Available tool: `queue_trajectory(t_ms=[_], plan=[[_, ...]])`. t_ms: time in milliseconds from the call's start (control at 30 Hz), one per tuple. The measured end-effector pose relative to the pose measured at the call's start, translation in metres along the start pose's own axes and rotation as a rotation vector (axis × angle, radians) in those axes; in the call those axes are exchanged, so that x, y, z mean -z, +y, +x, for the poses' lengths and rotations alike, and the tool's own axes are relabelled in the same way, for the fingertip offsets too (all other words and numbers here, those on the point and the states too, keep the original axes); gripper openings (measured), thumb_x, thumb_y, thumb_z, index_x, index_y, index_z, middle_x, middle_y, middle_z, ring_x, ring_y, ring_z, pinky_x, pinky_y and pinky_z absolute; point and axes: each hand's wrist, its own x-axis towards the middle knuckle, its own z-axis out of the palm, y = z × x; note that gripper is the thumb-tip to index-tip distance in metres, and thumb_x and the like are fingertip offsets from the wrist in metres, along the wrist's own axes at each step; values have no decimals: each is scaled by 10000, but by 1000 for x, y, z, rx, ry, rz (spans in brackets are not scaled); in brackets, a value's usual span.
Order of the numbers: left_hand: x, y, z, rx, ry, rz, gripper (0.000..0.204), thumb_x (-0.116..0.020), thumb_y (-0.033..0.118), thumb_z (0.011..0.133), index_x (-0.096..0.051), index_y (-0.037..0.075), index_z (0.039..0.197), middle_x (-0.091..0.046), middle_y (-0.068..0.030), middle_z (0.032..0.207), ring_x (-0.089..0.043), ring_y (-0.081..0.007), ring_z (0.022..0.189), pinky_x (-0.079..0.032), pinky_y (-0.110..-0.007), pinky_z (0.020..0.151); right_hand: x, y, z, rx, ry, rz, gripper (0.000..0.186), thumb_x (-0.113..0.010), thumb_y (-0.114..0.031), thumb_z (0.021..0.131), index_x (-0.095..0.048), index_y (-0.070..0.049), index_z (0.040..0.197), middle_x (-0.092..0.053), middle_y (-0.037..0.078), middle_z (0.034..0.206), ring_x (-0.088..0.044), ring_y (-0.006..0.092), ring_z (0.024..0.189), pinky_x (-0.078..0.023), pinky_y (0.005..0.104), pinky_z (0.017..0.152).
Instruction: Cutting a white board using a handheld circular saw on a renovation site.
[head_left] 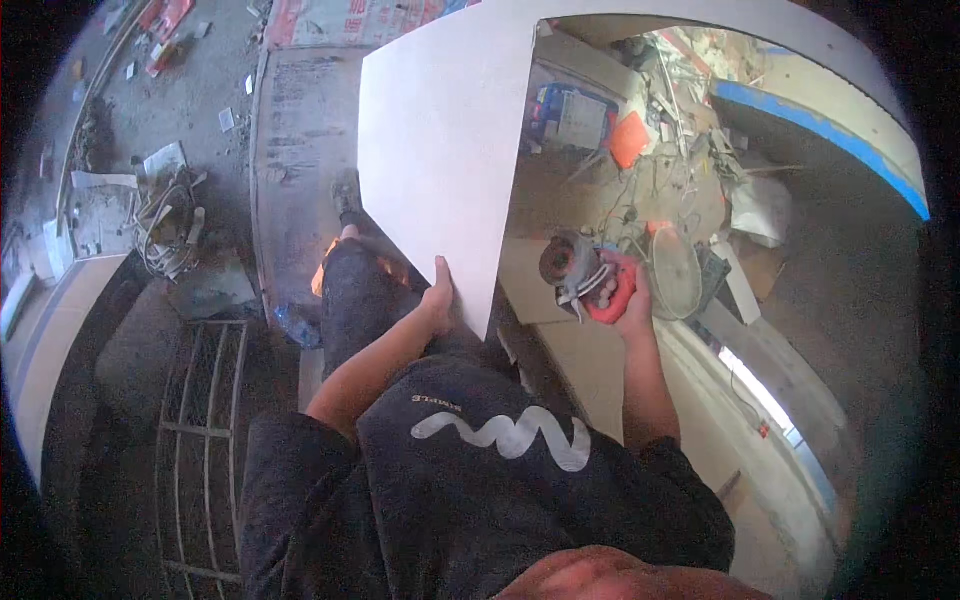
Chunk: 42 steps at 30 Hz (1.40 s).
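Observation:
A large white panel with an angled lower corner stands in front of me, joined to a long curved strip at its top right. My left hand grips the panel's lower left edge, thumb on the near face and the fingers mostly hidden. To the right of the panel, my right hand is wrapped round a red and grey angle grinder. Its round disc end points left, apart from the panel.
Behind the grinder lies a cluttered heap with a blue case, an orange piece and a white bag. A blue-edged curved board arches at the right. On the left are tangled cables and a metal rack.

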Motion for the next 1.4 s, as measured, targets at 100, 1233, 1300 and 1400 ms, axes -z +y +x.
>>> queue_trajectory(t_ms=[100,1233,1300,1400], plan=[[12,-4,26,-64,378,299,951,-238,827,910,-371,120,1530,-494,-123,1484,-484,-333,1342,-376,-533,1114,-48,-25,-12,157,-205,-79,752,-329,-670,979,-541,-44,1338,-612,116,1224,-587,221,1140,-521,404,952],[-25,6,42,-398,225,1311,740,-414,537,1027,-325,-54,1463,-449,-247,1448,-423,-356,1364,-333,-435,1134,-73,-130,44,365,30,445,506,-392,-535,1023,-575,-65,1062,-545,20,738,-529,198,652,-505,360,633],[-45,10,25,-125,350,1226,710,-373,528,1043,-320,-33,1475,-440,-255,1436,-423,-371,1347,-338,-449,1120,-82,-110,33,364,151,475,517,-388,-553,1019,-573,-73,1064,-544,20,735,-533,209,654,-513,374,642],[-22,-3,35,-206,525,532,710,-403,567,1025,-567,-50,1334,-610,-190,1286,-572,-286,1158,-501,-422,932,-40,-71,38,386,236,521,522,-372,-579,1017,-555,-91,1035,-547,23,735,-539,232,652,-520,394,629]])
